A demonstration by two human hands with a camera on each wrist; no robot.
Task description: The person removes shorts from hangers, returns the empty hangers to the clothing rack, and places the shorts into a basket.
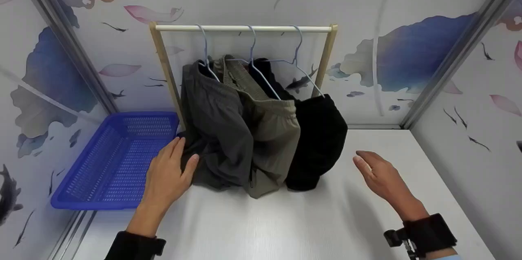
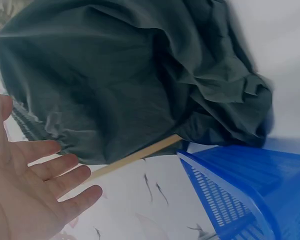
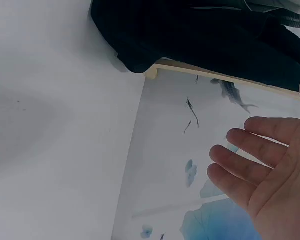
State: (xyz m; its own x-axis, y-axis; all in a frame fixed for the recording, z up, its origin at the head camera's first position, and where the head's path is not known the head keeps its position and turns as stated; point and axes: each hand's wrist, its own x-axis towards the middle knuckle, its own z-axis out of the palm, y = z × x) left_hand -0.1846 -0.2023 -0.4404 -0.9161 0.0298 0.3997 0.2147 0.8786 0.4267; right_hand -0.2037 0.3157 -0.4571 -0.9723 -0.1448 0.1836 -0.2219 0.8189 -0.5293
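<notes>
Three garments on hangers, wooden rack (image 1: pixel 244 28): grey (image 1: pixel 216 129), olive (image 1: pixel 273 129), black (image 1: pixel 320 142). Left hand (image 1: pixel 165 176) flat beside grey garment, near blue basket (image 1: pixel 118 158). Right hand (image 1: pixel 381 178) open over white table (image 1: pixel 285 219).

Both arms reach forward from the near edge. The left hand (image 1: pixel 165 176) is on the left, palm down, with its fingers straight and close together and the thumb spread off to the right; a dark sleeve and strap cover the forearm. The right hand (image 1: pixel 377 174) is on the right, lifted and open, its fingers straight and pointing far and left, holding nothing. A black band with a small mount wraps the right wrist.
</notes>
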